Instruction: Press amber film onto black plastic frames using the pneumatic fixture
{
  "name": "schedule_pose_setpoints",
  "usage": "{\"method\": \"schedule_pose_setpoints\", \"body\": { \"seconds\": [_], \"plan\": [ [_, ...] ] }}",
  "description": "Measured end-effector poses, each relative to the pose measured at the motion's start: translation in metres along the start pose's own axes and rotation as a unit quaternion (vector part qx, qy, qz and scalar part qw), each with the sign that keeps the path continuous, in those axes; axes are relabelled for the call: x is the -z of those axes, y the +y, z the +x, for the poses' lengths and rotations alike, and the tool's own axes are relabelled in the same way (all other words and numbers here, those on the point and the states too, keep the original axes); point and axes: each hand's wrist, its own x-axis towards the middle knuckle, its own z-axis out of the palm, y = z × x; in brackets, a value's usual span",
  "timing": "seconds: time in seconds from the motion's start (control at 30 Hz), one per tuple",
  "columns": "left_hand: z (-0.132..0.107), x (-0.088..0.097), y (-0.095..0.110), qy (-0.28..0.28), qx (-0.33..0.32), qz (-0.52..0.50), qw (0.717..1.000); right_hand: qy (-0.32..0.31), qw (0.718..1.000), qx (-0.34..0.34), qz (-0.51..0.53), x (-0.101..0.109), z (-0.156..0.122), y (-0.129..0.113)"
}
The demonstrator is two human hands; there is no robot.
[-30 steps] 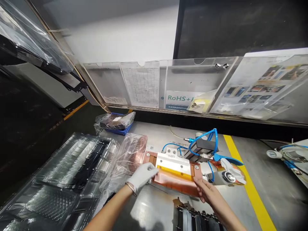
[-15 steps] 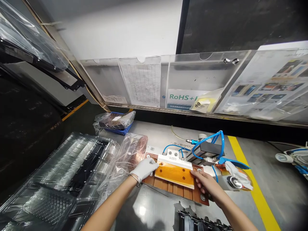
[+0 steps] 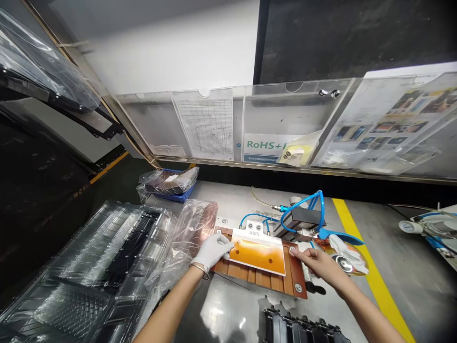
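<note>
A glossy orange sheet [image 3: 255, 258] with dark round spots lies tilted over a reddish-brown grooved fixture block [image 3: 296, 274], beneath a white bracket [image 3: 254, 232] marked with black characters. My left hand [image 3: 213, 251], in a white glove, is closed with thumb and fingertips at the sheet's left edge. My right hand [image 3: 319, 266] is bare and apart from the sheet, just past its right edge. Its thumb and forefinger are pinched together over the fixture's upper right screw; whatever may be between them is too small to make out.
Blue air tubes [image 3: 303, 209] and a dark metal cylinder stand behind the fixture. Clear plastic trays [image 3: 71, 276] and a bagged copper-coloured part [image 3: 205, 224] lie at left. Black ribbed parts [image 3: 303, 328] sit in front. A bottle [image 3: 344, 262] lies right, beside yellow tape [image 3: 378, 286].
My right hand has come off the sheet's right edge and moved right, to the fixture's corner. My left hand stays at the left edge. The whole view has shifted slightly.
</note>
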Motion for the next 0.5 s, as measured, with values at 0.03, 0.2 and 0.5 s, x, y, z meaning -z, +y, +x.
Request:
{"method": "schedule_pose_setpoints", "body": {
  "seconds": [0.03,0.2,0.5],
  "plan": [
    [0.000,0.000,-0.001,0.001,0.000,-0.003,1.000,0.003,1.000,0.013,-0.010,0.005,-0.006,0.005],
    [0.003,0.000,-0.005,0.004,-0.004,-0.021,1.000,-0.010,0.996,0.065,-0.052,0.015,-0.048,0.046],
    [0.001,-0.003,-0.005,0.020,-0.013,0.015,1.000,0.102,0.987,0.121,-0.022,-0.001,-0.045,0.057]
  ]
}}
